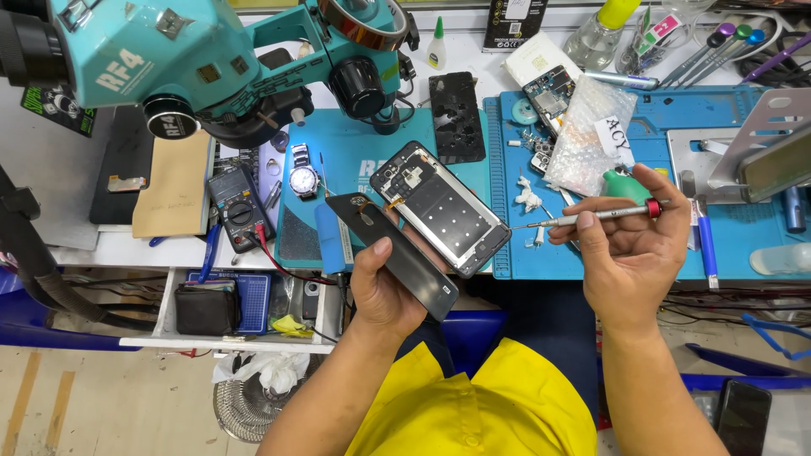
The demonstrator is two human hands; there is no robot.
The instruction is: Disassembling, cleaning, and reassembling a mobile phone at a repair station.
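Left grip around phone edges, screwdriver beside.

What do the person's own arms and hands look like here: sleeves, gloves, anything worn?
Both forearms are bare, and the left hand and right hand wear no gloves. No rings or wristwatch show. A bright yellow garment covers the torso below, with dark blue at its collar.

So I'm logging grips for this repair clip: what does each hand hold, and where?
Left hand grips the dark back cover at its lower end; right hand pinches the screwdriver near its red-ringed handle end.
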